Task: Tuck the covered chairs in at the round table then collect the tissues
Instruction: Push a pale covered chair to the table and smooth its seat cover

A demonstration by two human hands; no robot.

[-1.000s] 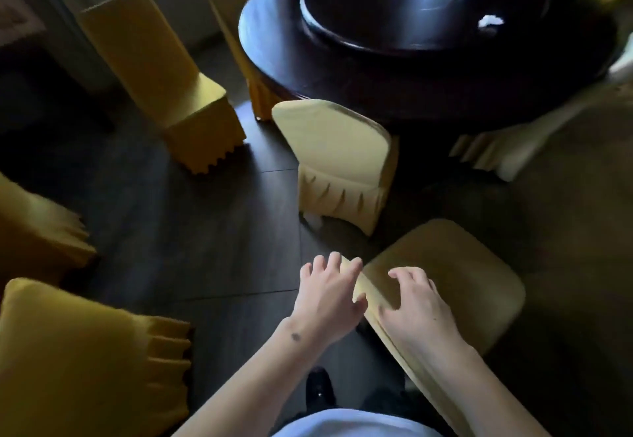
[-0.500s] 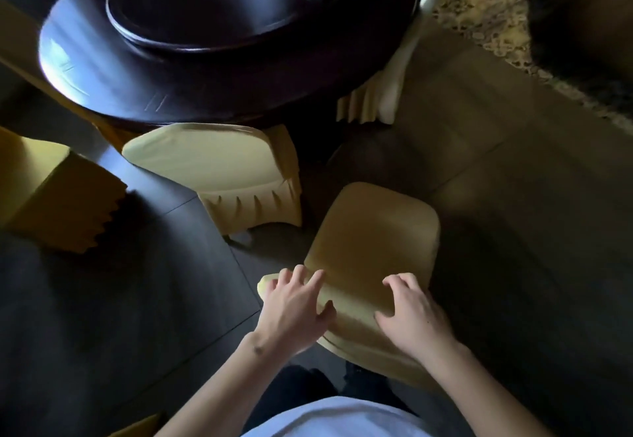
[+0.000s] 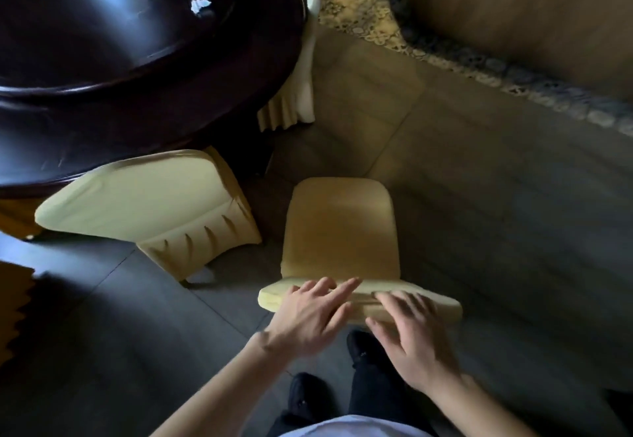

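Nearest the camera, two dark shoes [image 3: 359, 351] are standing on the grey floor [image 3: 102, 351] just behind the chair being handled. Both hands are resting on the top edge of that covered chair [image 3: 340, 231]: the left hand [image 3: 310, 316] is lying with its fingers [image 3: 337, 291] fairly straight and spread across the backrest top, and the right hand [image 3: 416, 337] is lying beside it, its fingers [image 3: 399, 301] also loosely extended; neither appears to be curling round the fabric, though blur is making the fingertips hard to read. The chair's seat is stretching away from the hands toward the far side, its long axis running near to far, while the round worktop [image 3: 154, 100] is lying up and to the left of it, so the coming push looks as if it needs to go forward and leftward; the left hand is sitting slightly nearer the worktop. Between chair and worktop, a second covered chair [image 3: 150, 203] is standing already tucked against the rim, and a paler third chair [image 3: 301, 87] is standing farther along. On the dark worktop, white tissues [image 3: 200, 4] are lying well apart from both hands.
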